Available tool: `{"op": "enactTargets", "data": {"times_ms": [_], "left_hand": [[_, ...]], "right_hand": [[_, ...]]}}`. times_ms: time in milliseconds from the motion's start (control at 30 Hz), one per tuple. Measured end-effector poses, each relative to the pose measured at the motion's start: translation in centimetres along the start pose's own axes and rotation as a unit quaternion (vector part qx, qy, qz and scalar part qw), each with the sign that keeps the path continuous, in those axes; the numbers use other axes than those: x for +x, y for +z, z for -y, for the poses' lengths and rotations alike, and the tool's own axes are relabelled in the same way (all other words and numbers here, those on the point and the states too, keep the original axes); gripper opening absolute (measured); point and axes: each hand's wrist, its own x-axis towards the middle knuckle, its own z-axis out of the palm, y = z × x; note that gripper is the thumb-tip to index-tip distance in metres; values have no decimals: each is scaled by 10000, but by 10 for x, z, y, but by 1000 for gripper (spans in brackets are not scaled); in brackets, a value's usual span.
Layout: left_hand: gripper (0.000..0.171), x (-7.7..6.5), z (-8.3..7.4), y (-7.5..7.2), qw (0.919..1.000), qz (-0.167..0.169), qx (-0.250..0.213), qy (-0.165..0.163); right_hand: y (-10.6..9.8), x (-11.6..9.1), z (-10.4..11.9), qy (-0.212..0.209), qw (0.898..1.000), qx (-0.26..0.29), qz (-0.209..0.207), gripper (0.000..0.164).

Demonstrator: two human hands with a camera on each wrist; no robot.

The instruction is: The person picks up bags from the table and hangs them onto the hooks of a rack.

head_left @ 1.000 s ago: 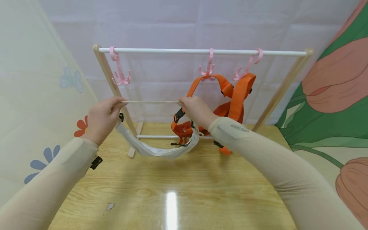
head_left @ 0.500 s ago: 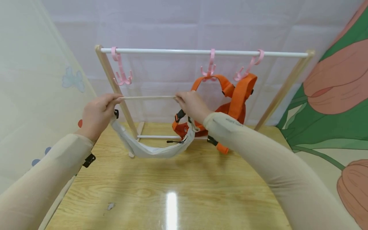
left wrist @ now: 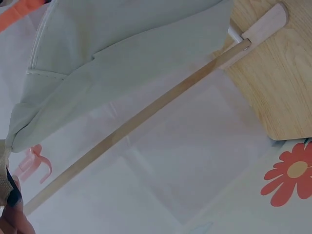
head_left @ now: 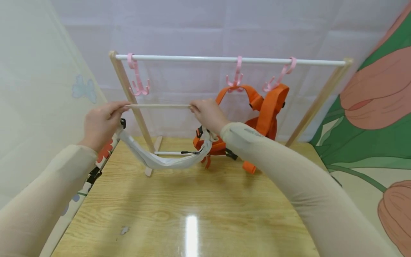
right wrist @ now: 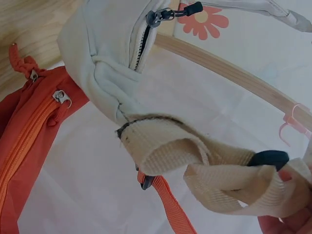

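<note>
Both hands stretch a pale bag's strap taut in front of the rack.

At centre left of the head view the left hand (head_left: 102,123) and right hand (head_left: 207,113) each pinch an end of the beige strap (head_left: 157,106) with curled fingers, holding it level. The white bag (head_left: 160,159) sags below between them, off the counter (head_left: 192,200). Its open zip shows in the upper part of the right wrist view. The rack (head_left: 224,59) stands behind, with three pink hooks: one empty at upper left (head_left: 138,80), and two at upper right, (head_left: 237,75) and (head_left: 278,77), carrying the orange bag (head_left: 257,117).
</note>
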Motion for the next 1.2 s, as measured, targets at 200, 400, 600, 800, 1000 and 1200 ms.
{"op": "enactTargets", "data": {"times_ms": [200,400,600,800,1000,1200], "left_hand": [[24,5,3,-3,9992,104,19,-391],[30,13,1,-6,9932,263,-112,-1128],[30,23,-2,-6,9864,13,-302,-1616],[35,32,-1,-4,9864,-83,-98,-1640],[37,38,-1,-3,9847,-309,6,-1715],[36,39,-1,-3,9824,-441,-42,-1816]], "right_hand": [[2,6,4,78,10000,-38,16,27],[4,13,5,217,9997,-57,43,29],[5,20,6,392,9988,272,-58,28],[6,28,5,485,9975,471,-226,28],[3,38,8,676,9948,660,-370,30],[1,43,8,738,9934,749,-464,30]]}}
